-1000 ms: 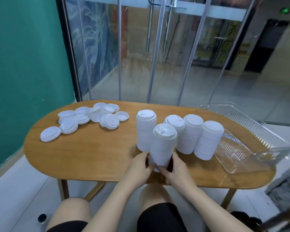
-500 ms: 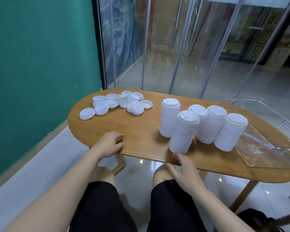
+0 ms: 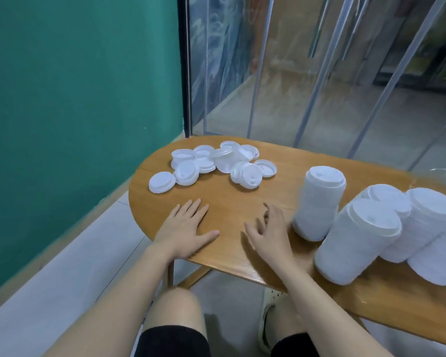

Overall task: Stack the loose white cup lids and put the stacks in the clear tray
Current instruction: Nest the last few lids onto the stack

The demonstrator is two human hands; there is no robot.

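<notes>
Both hands lie empty near the bench's (image 3: 237, 202) front edge: the left hand (image 3: 184, 229) flat with fingers spread, the right hand (image 3: 271, 231) with fingers loosely bent, just beside the nearest stack (image 3: 318, 202). Loose lids (image 3: 214, 163) lie scattered toward the far left end. More stacks (image 3: 358, 239) stand crowded at the right, some leaning.

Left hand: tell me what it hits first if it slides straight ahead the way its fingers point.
Probably the single loose lid nearest the left hand, ahead of the fingertips; bare wooden table lies between.
</notes>
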